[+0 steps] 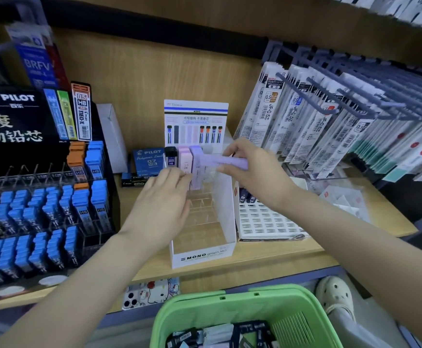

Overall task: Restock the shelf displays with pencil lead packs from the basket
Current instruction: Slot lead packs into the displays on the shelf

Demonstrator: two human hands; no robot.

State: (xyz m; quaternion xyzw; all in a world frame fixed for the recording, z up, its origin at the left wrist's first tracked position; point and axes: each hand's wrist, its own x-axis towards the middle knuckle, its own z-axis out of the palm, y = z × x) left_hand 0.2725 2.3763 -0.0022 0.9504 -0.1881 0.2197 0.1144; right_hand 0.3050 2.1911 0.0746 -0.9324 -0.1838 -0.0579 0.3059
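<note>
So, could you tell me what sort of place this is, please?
Most likely a stationery shop: a branded lead display, racks of hanging refill packs, and a green basket of stock.

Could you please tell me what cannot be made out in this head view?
All in the head view:
The purple pack in the right hand: motion-blurred, label unreadable.
The left hand: its back hides the thumb, so whether it grips the standing packs is unclear.
The basket: cut by the bottom edge; contents uncountable.
The display, left slots: hidden behind the left hand.
</note>
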